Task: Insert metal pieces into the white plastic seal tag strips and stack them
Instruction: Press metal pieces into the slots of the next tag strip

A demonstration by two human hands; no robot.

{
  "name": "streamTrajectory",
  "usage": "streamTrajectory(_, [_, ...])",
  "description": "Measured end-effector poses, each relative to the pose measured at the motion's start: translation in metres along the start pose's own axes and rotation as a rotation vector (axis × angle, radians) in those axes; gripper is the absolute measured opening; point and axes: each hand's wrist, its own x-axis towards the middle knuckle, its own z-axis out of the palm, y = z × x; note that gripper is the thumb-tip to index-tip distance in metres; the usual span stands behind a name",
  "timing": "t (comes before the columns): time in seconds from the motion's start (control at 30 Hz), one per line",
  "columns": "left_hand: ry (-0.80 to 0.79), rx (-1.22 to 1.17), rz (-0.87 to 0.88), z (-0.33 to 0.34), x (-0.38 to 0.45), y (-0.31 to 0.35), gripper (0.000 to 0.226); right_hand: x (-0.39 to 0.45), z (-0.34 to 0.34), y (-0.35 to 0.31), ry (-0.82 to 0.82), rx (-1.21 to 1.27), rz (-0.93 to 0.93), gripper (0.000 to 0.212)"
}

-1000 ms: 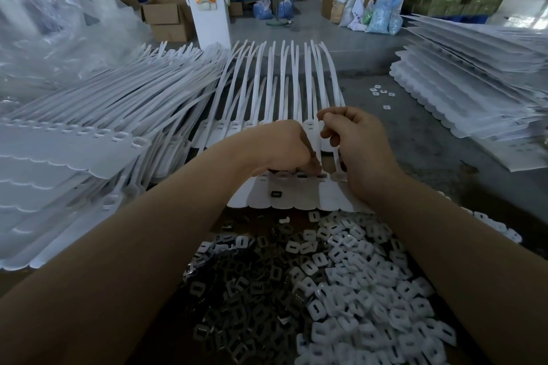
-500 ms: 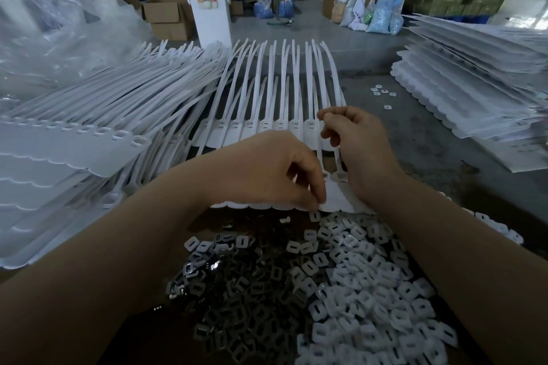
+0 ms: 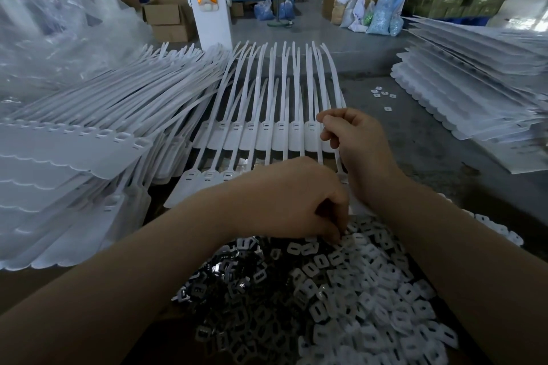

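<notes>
A white seal tag strip (image 3: 207,178) lies flat in front of me, its long tails pointing away, over another strip (image 3: 278,136). My right hand (image 3: 358,151) has its fingers curled round the tails at the strip's right end. My left hand (image 3: 296,201) reaches down with curled fingers, its tips in the heap where the dark metal pieces (image 3: 237,305) meet the white plastic pieces (image 3: 370,290). The hand hides whether those fingertips pinch a piece.
A tall stack of strips (image 3: 74,151) stands at the left and another stack (image 3: 474,92) at the right. A few loose pieces (image 3: 382,95) lie on the grey table. A white post (image 3: 207,9) and clear plastic bags (image 3: 44,38) are behind.
My left hand has drawn back from the strip's row of tags and come down to the heap of small pieces. My right hand has stayed at the strip's right end.
</notes>
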Motion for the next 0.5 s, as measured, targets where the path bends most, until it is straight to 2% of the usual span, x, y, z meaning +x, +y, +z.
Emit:
streamTrajectory(0.17, [0.061, -0.309, -0.134, -0.005, -0.003, -0.003, 0.005, 0.001, -0.001, 0.000, -0.003, 0.006, -0.004, 0.018])
streamTrajectory(0.37, [0.283, -0.584, -0.532, -0.020, -0.007, -0.032, 0.003, 0.001, -0.001, 0.001, -0.008, -0.003, -0.014, 0.019])
streamTrajectory(0.5, [0.322, -0.719, -0.663, -0.023, -0.012, -0.044, 0.003, 0.002, 0.000, 0.002, -0.011, 0.005, -0.025, 0.020])
